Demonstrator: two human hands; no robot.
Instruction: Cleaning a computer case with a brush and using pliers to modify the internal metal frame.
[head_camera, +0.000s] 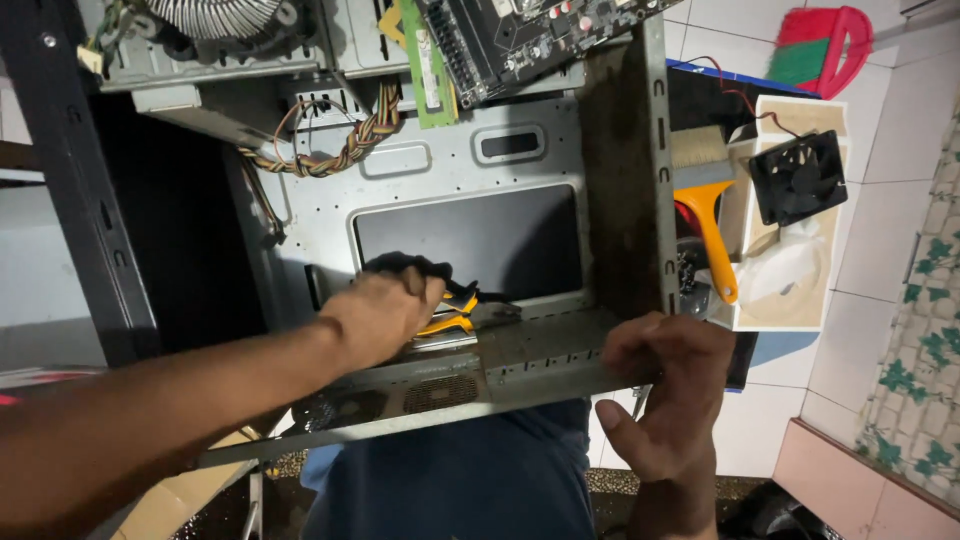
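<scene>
We see our left hand (385, 312) closed around yellow-handled pliers (452, 312), whose tips are hidden inside the computer case (540, 350). Our right hand (665, 385) clamps the case's edge, fingertips out of sight

We see a grey metal computer case (520, 160), yellow-and-black pliers (455, 310), a green memory stick (425, 65), a black fan (798, 176), an orange-handled brush (708, 215), and white floor tiles (890, 120).

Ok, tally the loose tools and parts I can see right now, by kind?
Pliers, yellow and black, under the left hand: 1
Brushes with orange handle: 1
Black case fans: 1
Green memory sticks: 1
Total: 4
The right hand holds the case edge.
</scene>
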